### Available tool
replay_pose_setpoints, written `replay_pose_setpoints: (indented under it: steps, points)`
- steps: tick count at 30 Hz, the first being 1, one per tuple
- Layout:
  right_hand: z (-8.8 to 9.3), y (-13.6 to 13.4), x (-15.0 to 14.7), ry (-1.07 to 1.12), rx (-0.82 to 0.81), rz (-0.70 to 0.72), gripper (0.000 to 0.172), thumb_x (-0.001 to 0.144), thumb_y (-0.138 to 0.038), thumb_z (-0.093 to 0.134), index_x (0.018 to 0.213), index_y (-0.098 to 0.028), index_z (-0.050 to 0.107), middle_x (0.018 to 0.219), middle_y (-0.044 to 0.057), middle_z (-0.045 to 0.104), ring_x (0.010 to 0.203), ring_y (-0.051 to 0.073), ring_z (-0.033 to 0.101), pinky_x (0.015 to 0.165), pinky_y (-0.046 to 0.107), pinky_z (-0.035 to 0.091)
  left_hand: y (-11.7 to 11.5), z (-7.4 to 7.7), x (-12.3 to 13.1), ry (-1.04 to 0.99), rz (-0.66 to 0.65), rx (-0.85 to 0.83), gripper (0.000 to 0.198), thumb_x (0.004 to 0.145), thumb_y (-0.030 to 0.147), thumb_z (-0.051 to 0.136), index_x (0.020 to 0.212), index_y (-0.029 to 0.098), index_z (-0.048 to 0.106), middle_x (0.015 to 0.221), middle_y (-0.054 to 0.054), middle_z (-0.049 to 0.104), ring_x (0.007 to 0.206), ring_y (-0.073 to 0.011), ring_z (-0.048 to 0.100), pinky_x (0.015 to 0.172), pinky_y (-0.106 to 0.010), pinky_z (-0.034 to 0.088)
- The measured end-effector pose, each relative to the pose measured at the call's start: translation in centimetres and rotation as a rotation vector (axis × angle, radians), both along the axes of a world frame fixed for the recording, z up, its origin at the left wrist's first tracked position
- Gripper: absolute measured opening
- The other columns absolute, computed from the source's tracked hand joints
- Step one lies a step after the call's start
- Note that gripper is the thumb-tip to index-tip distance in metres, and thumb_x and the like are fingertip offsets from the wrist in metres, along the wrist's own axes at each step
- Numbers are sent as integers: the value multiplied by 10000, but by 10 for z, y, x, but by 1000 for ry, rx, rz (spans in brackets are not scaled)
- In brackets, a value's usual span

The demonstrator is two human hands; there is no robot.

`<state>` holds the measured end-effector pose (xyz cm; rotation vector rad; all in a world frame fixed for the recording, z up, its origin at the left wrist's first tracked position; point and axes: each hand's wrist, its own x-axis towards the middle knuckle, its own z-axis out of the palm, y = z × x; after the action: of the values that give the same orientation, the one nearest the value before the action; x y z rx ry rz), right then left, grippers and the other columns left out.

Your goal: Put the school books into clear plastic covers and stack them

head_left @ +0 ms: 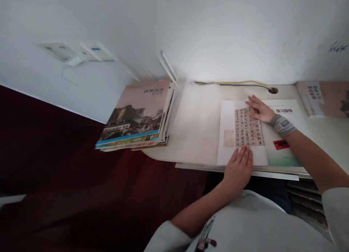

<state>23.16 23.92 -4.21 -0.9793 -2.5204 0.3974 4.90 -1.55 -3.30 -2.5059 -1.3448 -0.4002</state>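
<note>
A white page (227,126) printed with a brown panel of handwritten Chinese characters lies on the desk. It overlaps or adjoins a workbook cover (285,124) with a red label and green lower edge; I cannot tell whether they are joined. My left hand (239,166) rests on the page's lower edge, fingers stretched out and close together. Higher up, my right hand (258,109) lies flat across the page's upper right part with fingers spread. A grey band (283,124) wraps the right wrist.
A stack of books (136,115) lies at the white desk's (196,124) left end, jutting past its edge. Another book (324,99) lies at the right by the wall. Yellow and dark cables enter a desk hole (273,91). Wall sockets (60,51) are at upper left.
</note>
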Motion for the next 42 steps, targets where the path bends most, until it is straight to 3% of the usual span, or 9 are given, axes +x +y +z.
replay_pose_setpoints:
  steps: [7,17,21,24,28,33,38,42]
  points:
    - [-1,-2,-2,-56,40,-10,729,839,-661,374,1387,-183,428,1516,99,253,1405,319,146,1103,548,230,-2,-3,-12,32,88,-35,395,908,112,323,1233,45,539,1294,-177,543,1263,-245,458,1035,-417,415]
    - [0,-5,-3,-119,79,72,720,852,-662,334,1387,-188,426,1485,98,330,1387,305,222,1111,517,237,2,3,-18,44,5,-6,349,923,139,354,1184,94,581,1271,-120,583,1253,-239,475,1043,-442,394]
    - [0,-5,-4,-83,75,3,709,879,-625,300,1425,-176,358,1510,104,267,1397,300,191,1096,527,264,1,4,-22,59,40,-39,336,914,143,375,1163,80,593,1242,-147,600,1267,-257,457,1050,-476,372]
    - [-1,-5,-6,-149,76,-11,745,871,-635,304,1431,-146,340,1516,128,236,1398,319,175,1095,536,252,0,6,-15,53,59,-33,357,910,146,382,1216,101,560,1299,-148,555,1284,-253,436,1060,-475,357]
    - [1,-8,-9,-257,80,-9,763,876,-650,247,1440,-141,316,1522,126,214,1402,317,150,1107,527,214,3,4,1,42,-12,-18,389,925,185,376,1294,169,497,1380,-97,486,1285,-246,437,1057,-483,360]
    - [6,-11,-11,-358,58,8,808,850,-695,228,1442,-152,310,1522,117,214,1402,314,148,1122,510,180,4,-5,6,38,-47,-41,377,922,141,345,1247,110,532,1310,-120,553,1234,-210,497,1061,-442,360]
    - [3,-10,-12,-327,65,-53,762,860,-678,217,1446,-200,309,1525,83,222,1399,322,157,1115,532,187,6,1,-14,17,41,-94,335,918,217,410,1207,160,569,1290,-101,575,1261,-259,464,1053,-491,350]
    - [-1,-8,-13,-321,45,-67,727,860,-678,217,1439,-252,323,1525,57,239,1398,322,163,1113,555,171,15,15,-62,-71,164,-123,474,895,427,456,1291,170,490,1378,-140,484,1295,-315,410,1031,-508,358]
